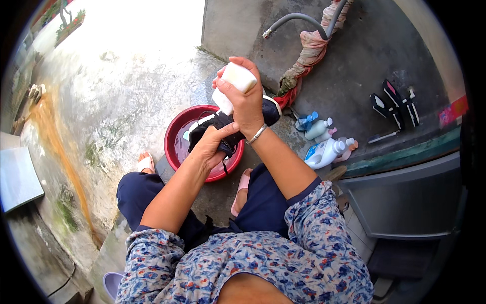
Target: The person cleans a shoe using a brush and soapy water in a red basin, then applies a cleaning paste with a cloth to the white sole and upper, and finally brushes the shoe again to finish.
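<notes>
Over a red basin (170, 133) with water in it, I hold a black lace-up shoe (269, 111) with a white sole edge. My left hand (212, 143) is closed on the shoe's opening and laces, thumb pointing right. Wrapped in my right hand (248, 104) is a white rounded block (240, 77), perhaps a bar of soap or a scrub brush; I cannot tell which. It is raised above the shoe, and white material also shows below the fingers. The middle of the shoe is hidden behind my right hand and wrist.
Several plastic bottles (322, 153) stand right of the basin. A grey hose (293, 16) hangs by a cloth-wrapped pipe (310, 50). Black-and-white items (391, 107) lie farther right. A grey metal panel (405, 197) is at the lower right. My pink-slippered feet (242, 192) flank the basin.
</notes>
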A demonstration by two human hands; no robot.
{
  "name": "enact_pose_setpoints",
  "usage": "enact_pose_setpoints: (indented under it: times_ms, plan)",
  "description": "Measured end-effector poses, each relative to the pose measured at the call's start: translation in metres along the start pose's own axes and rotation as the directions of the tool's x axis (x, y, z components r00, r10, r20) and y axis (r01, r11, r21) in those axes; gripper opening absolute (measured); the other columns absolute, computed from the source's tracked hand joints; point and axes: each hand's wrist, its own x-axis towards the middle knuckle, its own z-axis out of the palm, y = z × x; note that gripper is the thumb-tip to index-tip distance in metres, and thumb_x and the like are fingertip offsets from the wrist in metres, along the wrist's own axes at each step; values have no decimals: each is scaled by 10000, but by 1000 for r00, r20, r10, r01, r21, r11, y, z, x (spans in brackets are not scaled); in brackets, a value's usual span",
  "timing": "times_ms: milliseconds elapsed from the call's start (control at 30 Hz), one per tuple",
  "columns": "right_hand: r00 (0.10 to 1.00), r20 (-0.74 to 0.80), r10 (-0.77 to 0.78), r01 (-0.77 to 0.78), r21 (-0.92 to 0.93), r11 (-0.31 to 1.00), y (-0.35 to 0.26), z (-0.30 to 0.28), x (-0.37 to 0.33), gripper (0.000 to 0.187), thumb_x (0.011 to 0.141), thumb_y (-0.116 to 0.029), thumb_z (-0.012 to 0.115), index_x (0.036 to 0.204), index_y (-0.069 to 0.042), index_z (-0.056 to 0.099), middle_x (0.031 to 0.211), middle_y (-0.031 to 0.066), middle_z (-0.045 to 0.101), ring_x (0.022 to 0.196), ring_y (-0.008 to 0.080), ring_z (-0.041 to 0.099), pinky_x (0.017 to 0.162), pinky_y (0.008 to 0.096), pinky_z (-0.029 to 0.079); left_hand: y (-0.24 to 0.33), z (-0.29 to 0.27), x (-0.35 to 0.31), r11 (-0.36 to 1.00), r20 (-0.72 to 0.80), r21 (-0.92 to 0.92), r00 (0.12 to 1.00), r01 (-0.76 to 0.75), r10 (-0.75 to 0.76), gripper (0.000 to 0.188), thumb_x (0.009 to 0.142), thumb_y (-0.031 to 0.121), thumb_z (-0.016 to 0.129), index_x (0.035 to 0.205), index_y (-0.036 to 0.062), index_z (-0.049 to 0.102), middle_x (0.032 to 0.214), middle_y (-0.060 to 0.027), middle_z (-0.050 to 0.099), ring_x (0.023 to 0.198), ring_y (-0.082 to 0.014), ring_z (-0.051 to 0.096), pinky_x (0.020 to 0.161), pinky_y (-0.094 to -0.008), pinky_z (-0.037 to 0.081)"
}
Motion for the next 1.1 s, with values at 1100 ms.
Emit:
enact_pose_setpoints:
  times_ms: [1100]
  plan:
    - [946,321,-51,103,-148,984,-21,-41,-2,365,825,58,618,1150,-61,501,927,84,593,829,156,598,749,293,505,43,-22,20,990,-267,-139,961,30,-67,292,873,45,562,1137,-73,527,1031,-200,645,892,-289,682,844,-401,575]
